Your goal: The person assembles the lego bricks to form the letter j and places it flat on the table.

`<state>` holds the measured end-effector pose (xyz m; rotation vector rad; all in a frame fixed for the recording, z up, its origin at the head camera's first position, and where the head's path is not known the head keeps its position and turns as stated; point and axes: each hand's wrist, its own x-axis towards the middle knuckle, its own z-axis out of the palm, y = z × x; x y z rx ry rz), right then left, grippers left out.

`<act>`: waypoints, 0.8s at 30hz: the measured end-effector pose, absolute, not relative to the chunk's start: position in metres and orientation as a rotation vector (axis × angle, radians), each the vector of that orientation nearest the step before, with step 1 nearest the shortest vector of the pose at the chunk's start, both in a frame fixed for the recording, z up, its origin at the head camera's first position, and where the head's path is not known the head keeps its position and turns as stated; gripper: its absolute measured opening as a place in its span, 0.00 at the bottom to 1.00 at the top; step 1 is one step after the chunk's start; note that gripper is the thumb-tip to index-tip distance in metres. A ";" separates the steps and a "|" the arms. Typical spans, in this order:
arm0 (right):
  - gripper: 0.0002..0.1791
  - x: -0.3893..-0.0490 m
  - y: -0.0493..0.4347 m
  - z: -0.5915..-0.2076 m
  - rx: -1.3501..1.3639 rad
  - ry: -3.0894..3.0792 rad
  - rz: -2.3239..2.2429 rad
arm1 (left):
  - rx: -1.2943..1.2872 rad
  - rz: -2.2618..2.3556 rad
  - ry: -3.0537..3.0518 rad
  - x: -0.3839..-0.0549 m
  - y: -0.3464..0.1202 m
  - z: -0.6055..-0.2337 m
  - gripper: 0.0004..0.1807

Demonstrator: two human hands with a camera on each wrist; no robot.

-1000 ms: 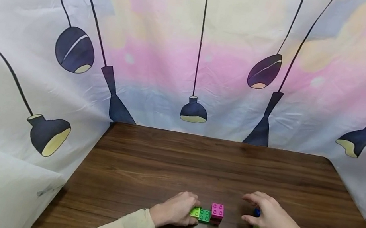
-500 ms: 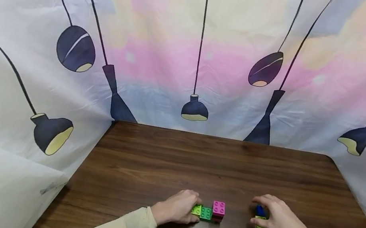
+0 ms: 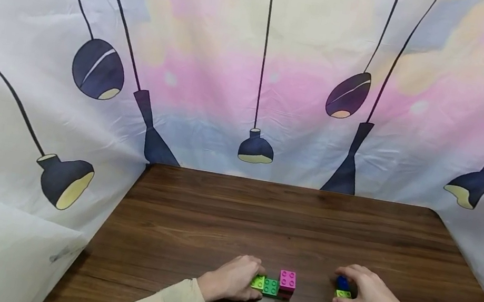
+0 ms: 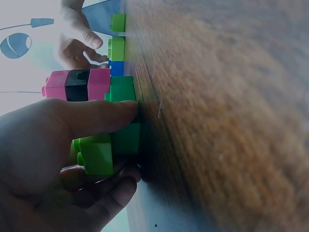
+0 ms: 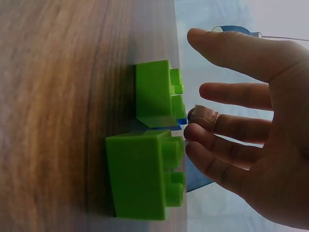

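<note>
My left hand (image 3: 232,279) grips the left end of a joined row of toy building blocks, thumb on one side and fingers on the other. That row has a lime block (image 4: 96,155) on top of a green base block (image 3: 270,287). A stack at its right end has a pink block (image 3: 288,279) on top, then a black block (image 4: 77,86) and another pink one. My right hand (image 3: 378,299) hovers with spread fingers, holding nothing, above a blue block (image 3: 342,283), a lime block (image 3: 343,294) and a nearer lime block (image 5: 137,176).
Everything lies on a brown wood-grain table (image 3: 231,213). A cloth backdrop (image 3: 218,61) printed with hanging lamps rises behind the table's far edge and along both sides. A ring (image 5: 203,117) is on one right finger.
My right hand has shifted slightly right, uncovering more of the blue block and the lime block beside it. The left hand keeps its grip in the same place.
</note>
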<state>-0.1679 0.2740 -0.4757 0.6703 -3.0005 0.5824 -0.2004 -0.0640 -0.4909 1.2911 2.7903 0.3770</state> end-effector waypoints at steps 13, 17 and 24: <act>0.25 -0.168 0.274 -0.488 0.712 -2.815 0.609 | 1.313 0.383 2.790 -0.201 -0.065 -0.491 0.20; 0.25 -0.170 0.271 -0.490 0.681 -2.807 0.599 | 1.293 0.385 2.788 -0.201 -0.064 -0.491 0.21; 0.23 -0.172 0.263 -0.493 0.611 -2.806 0.548 | 1.315 0.377 2.794 -0.201 -0.065 -0.491 0.19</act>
